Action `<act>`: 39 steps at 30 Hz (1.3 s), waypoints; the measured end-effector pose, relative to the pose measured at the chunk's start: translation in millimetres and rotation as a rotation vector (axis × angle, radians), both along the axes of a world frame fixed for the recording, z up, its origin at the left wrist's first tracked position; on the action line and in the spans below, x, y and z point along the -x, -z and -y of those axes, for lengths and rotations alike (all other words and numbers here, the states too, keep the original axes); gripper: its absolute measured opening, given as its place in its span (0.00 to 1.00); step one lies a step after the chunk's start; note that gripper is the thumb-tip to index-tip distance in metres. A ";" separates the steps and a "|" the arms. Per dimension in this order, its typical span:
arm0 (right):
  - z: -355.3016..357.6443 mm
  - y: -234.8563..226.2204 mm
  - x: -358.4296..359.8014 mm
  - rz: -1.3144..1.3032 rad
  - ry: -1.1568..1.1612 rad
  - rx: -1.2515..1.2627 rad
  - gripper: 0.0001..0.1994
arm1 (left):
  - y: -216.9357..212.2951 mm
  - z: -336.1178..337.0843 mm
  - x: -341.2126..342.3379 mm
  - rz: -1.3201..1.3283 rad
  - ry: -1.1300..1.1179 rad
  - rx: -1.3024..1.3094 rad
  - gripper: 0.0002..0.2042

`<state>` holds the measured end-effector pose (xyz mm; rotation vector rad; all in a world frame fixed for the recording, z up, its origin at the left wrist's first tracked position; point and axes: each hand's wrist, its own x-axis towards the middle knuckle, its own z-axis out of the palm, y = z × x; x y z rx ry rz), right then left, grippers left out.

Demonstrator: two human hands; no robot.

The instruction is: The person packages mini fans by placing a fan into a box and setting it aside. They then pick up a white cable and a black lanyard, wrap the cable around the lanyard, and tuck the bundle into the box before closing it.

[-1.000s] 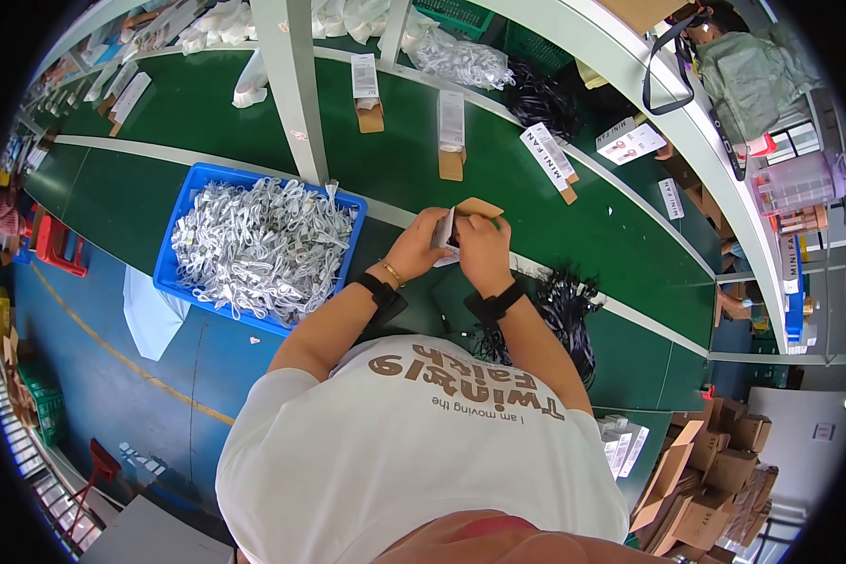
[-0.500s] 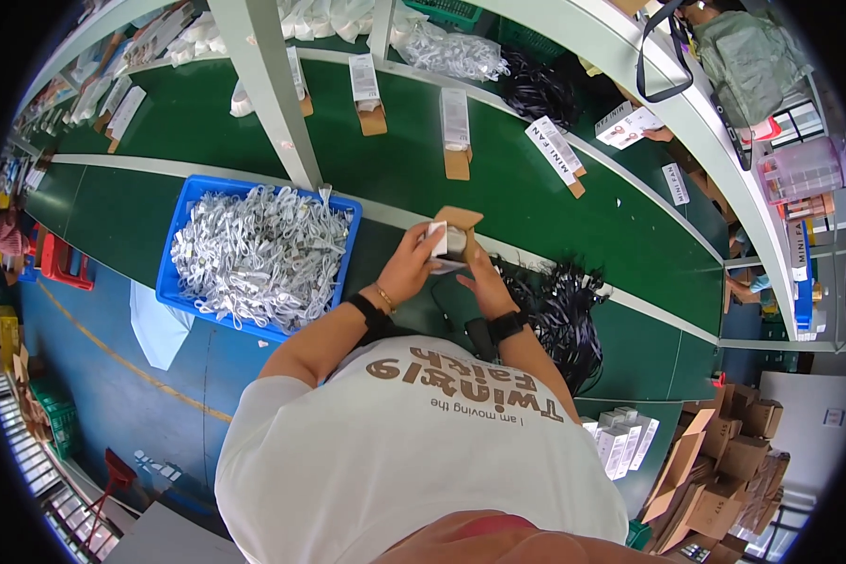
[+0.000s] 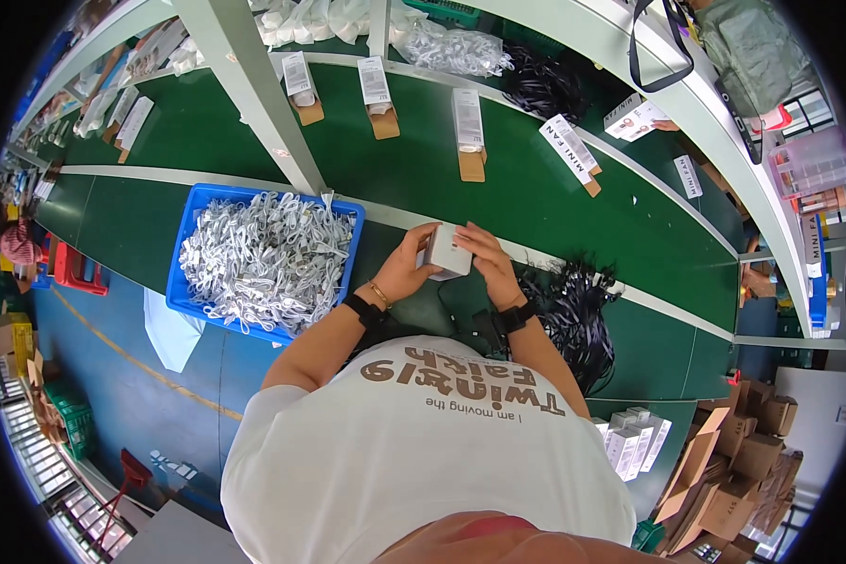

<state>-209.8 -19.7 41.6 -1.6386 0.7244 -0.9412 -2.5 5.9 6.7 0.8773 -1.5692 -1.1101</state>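
Observation:
A small white carton (image 3: 449,254) is held between my two hands in front of my chest, its white end facing up. My left hand (image 3: 406,264) grips the carton's left side, thumb near the lower edge. On the opposite side, the fingers of my right hand (image 3: 489,260) press over its top right edge. No brown flap shows on the carton now; what is inside is hidden. Left of my left hand stands a blue bin (image 3: 175,261) full of coiled white cables (image 3: 265,263). A heap of black straps (image 3: 578,329) lies right of my right hand.
Several white cartons with open brown flaps, such as one carton (image 3: 469,132), lie along the green belt (image 3: 404,179). A white post (image 3: 254,103) rises behind the bin. More white cartons (image 3: 634,442) stand at the lower right, near stacked cardboard boxes (image 3: 733,451). Another person's hand (image 3: 665,125) shows far right.
The carton's brown flap stood open; now it is out of sight and a white end faces up. My right hand has moved up onto the carton. Cartons on the belt have shifted slightly right.

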 end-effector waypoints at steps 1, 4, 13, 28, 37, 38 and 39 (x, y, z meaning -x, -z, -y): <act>-6.5 -17.4 -5.2 -0.230 0.047 0.189 0.20 | 1.4 1.0 -0.5 0.018 -0.001 0.001 0.34; -21.6 -41.7 -21.6 -0.687 0.138 0.566 0.20 | 1.3 1.4 -3.1 0.058 -0.001 0.001 0.36; -20.2 -31.7 -26.8 -0.724 0.240 0.538 0.18 | -7.2 1.1 -0.7 0.084 -0.006 -0.062 0.35; -49.4 -29.4 -34.7 -0.822 0.249 0.732 0.22 | -11.8 -13.3 -7.7 0.224 -0.025 0.043 0.34; -64.9 -5.0 -29.3 -0.787 0.479 0.686 0.27 | -13.7 -12.9 3.6 0.418 -0.066 0.205 0.29; -64.7 -4.1 -27.7 -0.806 0.497 0.712 0.29 | -12.0 -10.7 4.5 0.486 -0.098 0.231 0.29; -62.5 -4.0 -29.0 -0.717 0.528 0.642 0.30 | -7.0 -4.8 5.2 0.541 -0.133 0.290 0.29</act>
